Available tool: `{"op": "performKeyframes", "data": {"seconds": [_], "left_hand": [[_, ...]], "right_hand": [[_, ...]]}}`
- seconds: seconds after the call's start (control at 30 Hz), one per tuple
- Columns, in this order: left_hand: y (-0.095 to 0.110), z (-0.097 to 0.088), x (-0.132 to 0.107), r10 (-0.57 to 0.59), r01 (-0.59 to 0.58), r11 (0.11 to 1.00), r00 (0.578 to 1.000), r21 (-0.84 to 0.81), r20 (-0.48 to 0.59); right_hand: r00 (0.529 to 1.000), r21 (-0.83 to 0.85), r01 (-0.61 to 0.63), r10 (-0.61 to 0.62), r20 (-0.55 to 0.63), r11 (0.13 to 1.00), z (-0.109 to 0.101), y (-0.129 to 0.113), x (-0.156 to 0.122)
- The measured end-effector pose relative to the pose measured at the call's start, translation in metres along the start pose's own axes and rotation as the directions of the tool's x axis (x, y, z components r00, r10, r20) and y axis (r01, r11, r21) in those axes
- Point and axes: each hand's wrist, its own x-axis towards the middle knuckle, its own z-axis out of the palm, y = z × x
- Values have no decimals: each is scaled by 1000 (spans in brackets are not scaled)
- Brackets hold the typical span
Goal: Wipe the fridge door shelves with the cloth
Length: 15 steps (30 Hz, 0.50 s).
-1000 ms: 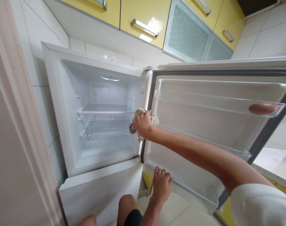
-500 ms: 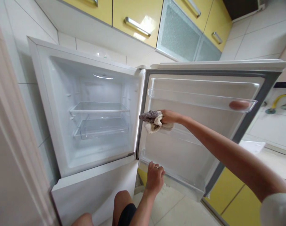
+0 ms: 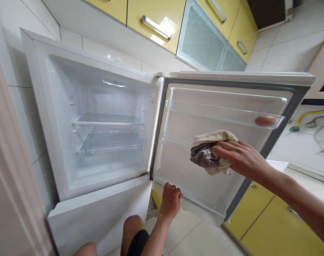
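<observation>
The fridge door (image 3: 194, 177) stands wide open on the right, with its inner side facing me. My right hand (image 3: 239, 158) is closed on a crumpled cleaning cloth (image 3: 214, 140), beige with a dark grey part, in front of the door's middle bin (image 3: 175, 143). Whether the cloth touches the bin I cannot tell. Lower down, my left hand (image 3: 171, 201) has its fingers curled over the edge of the door's bottom bin (image 3: 204, 206), near the hinge side. A ring shows on one finger.
A reddish-brown round thing, maybe an egg (image 3: 265, 121), lies in the door's top bin (image 3: 220, 112). Left of the door, the fridge compartment (image 3: 108, 174) holds clear shelves (image 3: 108, 119). Yellow wall cabinets (image 3: 153, 21) hang above. My knees are close to the lower fridge front (image 3: 103, 217).
My right hand has moved the cloth from the hinge side of the door rightward and a little down, toward the door's middle. My left hand has stayed on the bottom bin's edge.
</observation>
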Motion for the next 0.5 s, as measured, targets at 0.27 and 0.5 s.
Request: {"op": "performKeyframes", "data": {"seconds": [0.27,0.5], "left_hand": [[5,-5,2,5,-5,1000,1000,29,15],[6,-10,2,-12,13,1000,999,-13,52]], "right_hand": [[956,-30,-257,258,140,966,-14,33,-64],[600,-51,-681,596,534,731,-21,39,-13]]}}
